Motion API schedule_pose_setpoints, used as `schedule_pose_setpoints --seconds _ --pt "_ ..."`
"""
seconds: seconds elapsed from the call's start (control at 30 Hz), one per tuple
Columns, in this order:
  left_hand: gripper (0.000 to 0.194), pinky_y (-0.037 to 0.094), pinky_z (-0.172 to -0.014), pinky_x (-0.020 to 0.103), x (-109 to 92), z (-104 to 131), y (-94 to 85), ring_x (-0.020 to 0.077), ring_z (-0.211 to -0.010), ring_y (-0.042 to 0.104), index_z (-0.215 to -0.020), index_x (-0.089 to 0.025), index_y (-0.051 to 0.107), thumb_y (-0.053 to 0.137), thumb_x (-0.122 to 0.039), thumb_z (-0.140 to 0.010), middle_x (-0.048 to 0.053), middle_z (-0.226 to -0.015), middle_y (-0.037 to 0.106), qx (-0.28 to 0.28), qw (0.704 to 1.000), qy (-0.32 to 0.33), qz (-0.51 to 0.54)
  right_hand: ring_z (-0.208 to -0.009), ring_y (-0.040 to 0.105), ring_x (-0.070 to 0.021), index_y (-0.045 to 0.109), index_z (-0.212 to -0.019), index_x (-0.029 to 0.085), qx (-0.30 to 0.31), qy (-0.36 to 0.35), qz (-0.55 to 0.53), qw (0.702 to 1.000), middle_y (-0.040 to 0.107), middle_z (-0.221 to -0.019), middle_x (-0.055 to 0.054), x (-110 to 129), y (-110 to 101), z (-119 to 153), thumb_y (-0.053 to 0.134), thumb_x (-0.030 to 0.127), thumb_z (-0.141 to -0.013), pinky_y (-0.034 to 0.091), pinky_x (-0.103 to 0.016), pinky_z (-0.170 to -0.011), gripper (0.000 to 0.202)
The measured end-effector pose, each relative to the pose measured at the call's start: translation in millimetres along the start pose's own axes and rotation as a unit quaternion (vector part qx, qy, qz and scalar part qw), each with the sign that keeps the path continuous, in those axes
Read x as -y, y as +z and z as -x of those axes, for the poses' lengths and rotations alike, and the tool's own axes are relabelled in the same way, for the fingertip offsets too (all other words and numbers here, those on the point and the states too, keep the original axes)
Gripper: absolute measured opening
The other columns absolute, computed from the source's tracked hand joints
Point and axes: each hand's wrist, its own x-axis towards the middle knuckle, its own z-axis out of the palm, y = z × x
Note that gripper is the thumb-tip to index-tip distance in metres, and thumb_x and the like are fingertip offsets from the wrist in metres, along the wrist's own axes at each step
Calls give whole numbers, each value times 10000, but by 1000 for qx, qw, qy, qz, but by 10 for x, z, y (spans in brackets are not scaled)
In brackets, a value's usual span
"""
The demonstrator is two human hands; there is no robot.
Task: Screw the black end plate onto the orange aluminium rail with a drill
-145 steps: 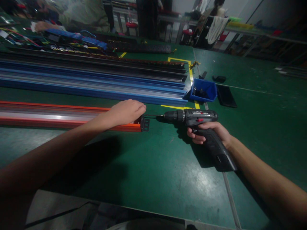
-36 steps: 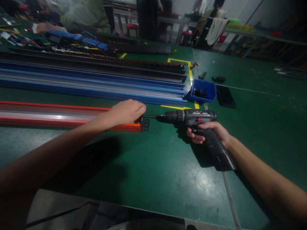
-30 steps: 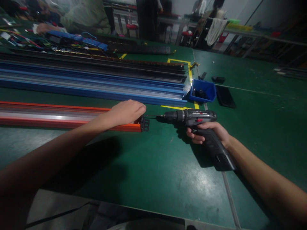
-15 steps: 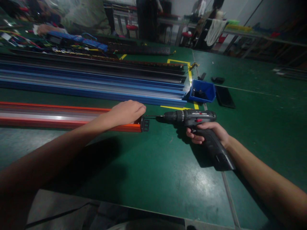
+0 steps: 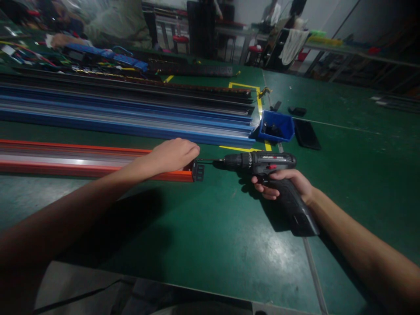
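An orange-red metal channel (image 5: 78, 162) lies across the left side of the green table, with a black end bracket (image 5: 199, 172) at its right end. My left hand (image 5: 177, 154) is closed over that end of the channel, its fingers wrapped round the far edge. Around the grip of a black cordless drill (image 5: 274, 161) my right hand (image 5: 282, 183) is wrapped, fingers at the trigger. The drill points left, and its long thin bit reaches the bracket beside my left fingertips. The exact contact of the tip is too small to make out.
Blue channels (image 5: 131, 122) and black strips (image 5: 131, 92) lie behind. A blue bin (image 5: 277, 126) with small dark parts stands right of them, beside a black phone-like slab (image 5: 307, 134). At the back left are wires, a blue bundle (image 5: 105, 52) and a person's hand (image 5: 68, 40).
My right hand and the rear of the drill have shifted very slightly down and left. My left hand and the orange-red channel look the same.
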Motion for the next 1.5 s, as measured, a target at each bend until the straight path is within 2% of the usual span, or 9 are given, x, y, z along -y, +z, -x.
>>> schedule_pose_setpoints --seconds 0.43,0.8,1.0,1.5 --pt "427 482 -741 356 2 4 17 269 -930 692 -1030 -189 715 308 -317 -1021 115 -1065 751 -6 1000 15 -15 -567 526 -94 743 -1022 39 2 -22 41 999 732 -909 -134 -24 -18 10 661 149 -837 520 -250 -593 230" --pt "437 490 -741 349 -2 9 12 256 -922 698 -1008 -189 707 288 -308 -1047 108 -1058 755 -8 999 23 -26 -532 495 -74 762 -990 30 3 -28 51 998 716 -875 -121 -30 22 5 682 154 -849 501 -224 -559 205" --pt "355 498 -773 348 -24 39 -11 269 -978 704 -1101 -154 686 347 -216 -1015 134 -1111 742 -4 995 60 -75 -559 514 -81 752 -999 36 15 -26 49 998 707 -881 -119 -47 -19 10 686 180 -859 521 -227 -597 211" --pt "325 504 -728 336 -12 33 23 255 -943 713 -1067 -182 674 361 -249 -1014 115 -1074 745 -7 998 27 -50 -564 526 -92 767 -1000 46 5 -35 66 997 706 -894 -118 -54 -23 17 702 216 -876 533 -240 -601 220"
